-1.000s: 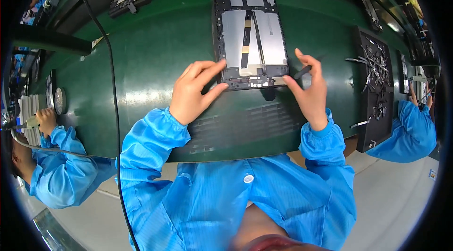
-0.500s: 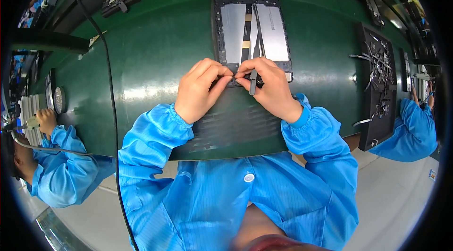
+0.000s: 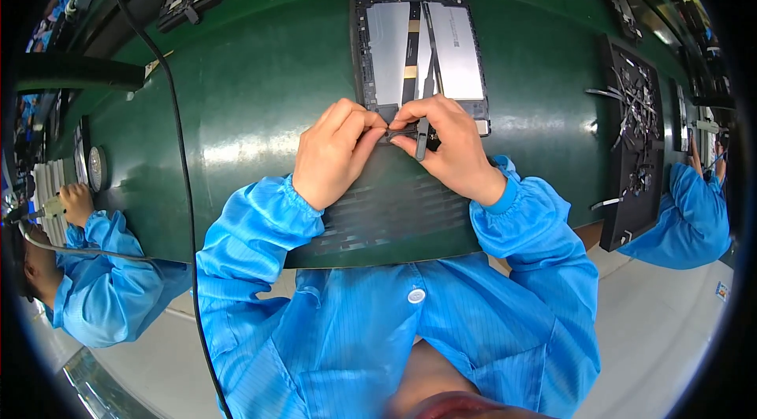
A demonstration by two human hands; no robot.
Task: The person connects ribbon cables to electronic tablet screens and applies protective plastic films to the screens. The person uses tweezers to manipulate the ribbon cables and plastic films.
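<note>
Left hand is holding thumb and forefinger narrowly together at the near edge of a flat, rectangular, black-and-silver device; cannot tell whether a small part is sitting between them. Right hand is gripping a slim, dark-grey tool, its thumb and forefinger tips nearly meeting at the same edge. The device is lying on a green tabletop, left of a black rectangular tray holding tangled cables
</note>
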